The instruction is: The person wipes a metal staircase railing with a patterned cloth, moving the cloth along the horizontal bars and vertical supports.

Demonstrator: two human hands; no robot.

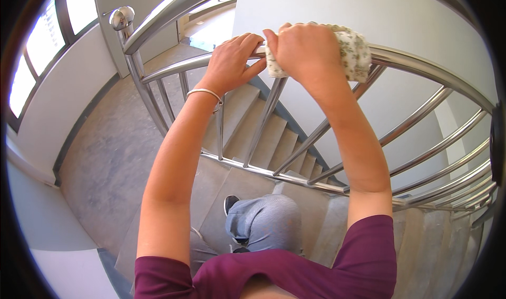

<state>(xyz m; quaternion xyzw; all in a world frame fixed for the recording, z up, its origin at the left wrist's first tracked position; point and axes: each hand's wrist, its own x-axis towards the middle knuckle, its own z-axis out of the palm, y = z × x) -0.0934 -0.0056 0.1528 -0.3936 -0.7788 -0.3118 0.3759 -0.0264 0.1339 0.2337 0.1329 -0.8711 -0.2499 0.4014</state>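
Observation:
My left hand point(233, 61) grips a stainless steel rail point(411, 63) of the stair railing, fingers over the top and thumb below. Around its wrist is a silver-coloured bangle. Just to the right, my right hand point(306, 50) presses a folded white cloth point(354, 55) with a small green floral print onto the same rail. The cloth drapes over both sides and hides that stretch of metal. Steel balusters point(265, 121) run from this rail down to a bottom bar point(237, 163).
A thicker handrail point(174, 16) curves above, joined to a post topped by a shiny steel ball point(121, 18). Beyond the balusters, concrete steps point(261, 129) descend; more steps point(419, 243) lie at right. Windows point(43, 38) line the left wall above the landing floor point(102, 148).

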